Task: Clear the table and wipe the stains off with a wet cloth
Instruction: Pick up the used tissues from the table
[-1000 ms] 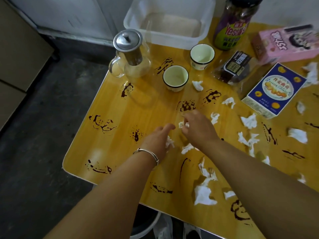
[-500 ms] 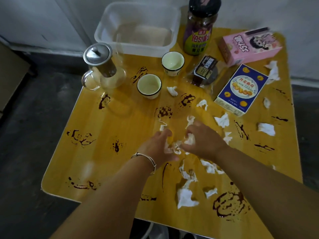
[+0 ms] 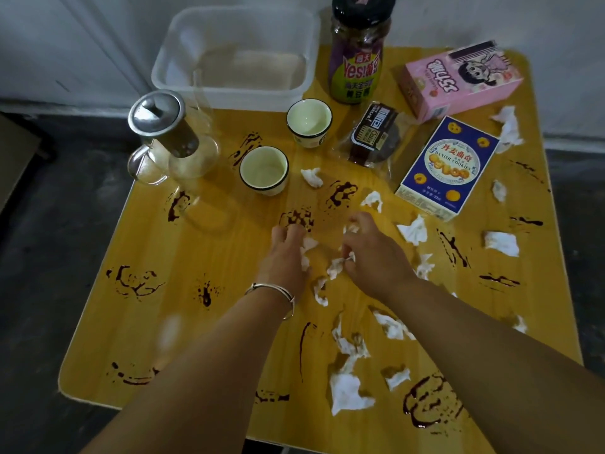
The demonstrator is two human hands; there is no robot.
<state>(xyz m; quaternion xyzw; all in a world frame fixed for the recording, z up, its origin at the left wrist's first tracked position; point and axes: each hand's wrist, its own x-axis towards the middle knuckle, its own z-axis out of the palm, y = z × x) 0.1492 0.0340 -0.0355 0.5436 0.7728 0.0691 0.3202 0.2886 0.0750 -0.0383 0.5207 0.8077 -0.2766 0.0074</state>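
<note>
A yellow wooden table (image 3: 229, 309) carries dark brown stains (image 3: 340, 191) and several torn white tissue scraps (image 3: 347, 388). My left hand (image 3: 288, 257), with a bracelet on its wrist, curls its fingers round a tissue scrap (image 3: 306, 250) at the table's middle. Close beside it, my right hand (image 3: 373, 253) pinches another tissue scrap (image 3: 337, 267). More scraps lie to the right (image 3: 412, 229) and near the front edge.
At the back stand a clear plastic tub (image 3: 235, 54), a glass teapot (image 3: 167, 139), two cups (image 3: 263, 170) (image 3: 309, 122), a dark jar (image 3: 358, 50), a pink box (image 3: 458, 80), a blue cookie box (image 3: 448, 168) and a wrapped cake (image 3: 373, 136). Dark floor lies left.
Both hands drew together at the table's middle and gathered tissue scraps into their fingers. The camera view swung to the right and now takes in the whole table.
</note>
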